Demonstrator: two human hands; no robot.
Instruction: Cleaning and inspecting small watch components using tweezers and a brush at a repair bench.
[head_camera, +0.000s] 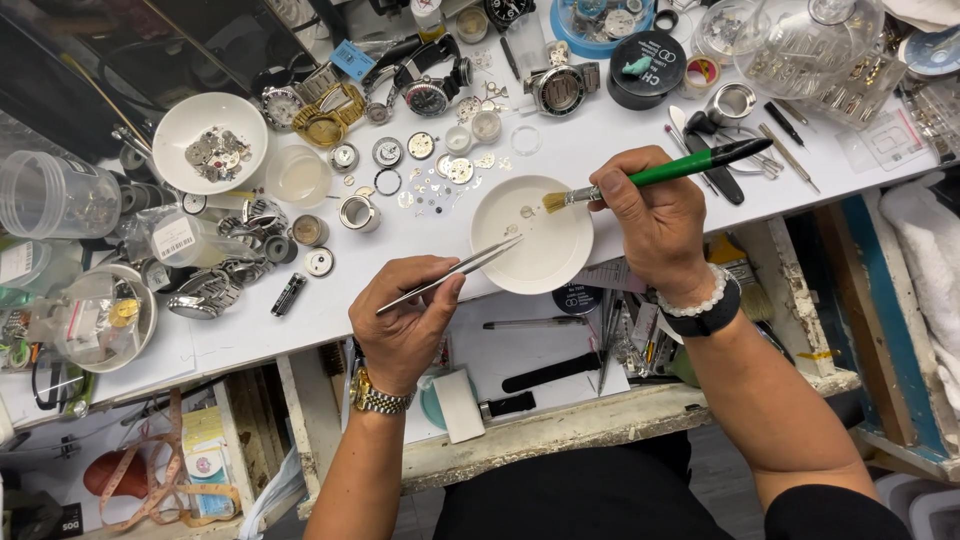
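A small round watch part (526, 211) is lying near the middle of the white dish (560, 265), which is sitting at the front edge of the white workbench (400, 270), and you are working on it from both sides. Your right hand (655, 222) is closing around a green-handled brush (660, 174), pinching it near the ferrule so the pale bristles are hovering just beside the part, over the dish. Your left hand (405, 315) is gripping silver tweezers (450, 274), their tips reaching over the dish's left rim and pointing toward the part; whether they are touching it is too fine to tell. Just beyond the dish, loose gears and rings (440, 175) are lying scattered on the bench. Farther left a white bowl (200, 120) is holding more metal parts, and wristwatches (430, 95) are crowding the back of the bench.
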